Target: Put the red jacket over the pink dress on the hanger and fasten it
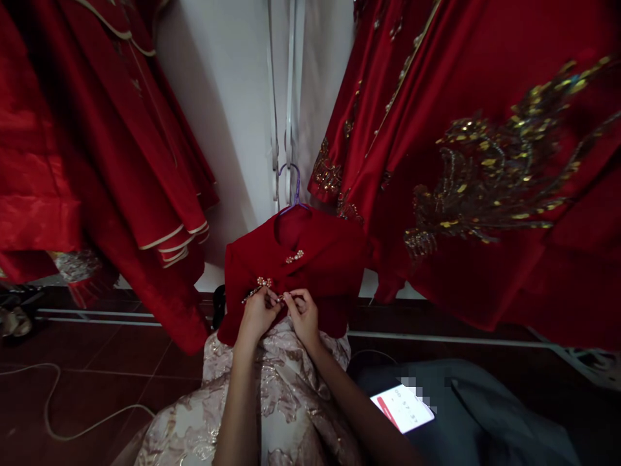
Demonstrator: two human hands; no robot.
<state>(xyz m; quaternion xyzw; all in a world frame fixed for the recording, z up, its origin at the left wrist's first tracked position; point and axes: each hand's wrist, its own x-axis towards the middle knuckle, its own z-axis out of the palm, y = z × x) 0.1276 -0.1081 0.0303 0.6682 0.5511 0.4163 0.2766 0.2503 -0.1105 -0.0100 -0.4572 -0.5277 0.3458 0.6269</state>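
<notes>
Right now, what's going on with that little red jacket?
A person's left hand and right hand pinch the lower beaded clasp on the front of a red jacket. The jacket hangs on a purple hanger over a pale brocade skirt. A second clasp sits higher up, untouched. More red gowns hang on both sides.

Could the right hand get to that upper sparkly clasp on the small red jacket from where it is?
Probably yes. The right hand pinches the red jacket just below the upper clasp, with only bare cloth between them. The left hand is beside it, at the lower clasp.
</notes>
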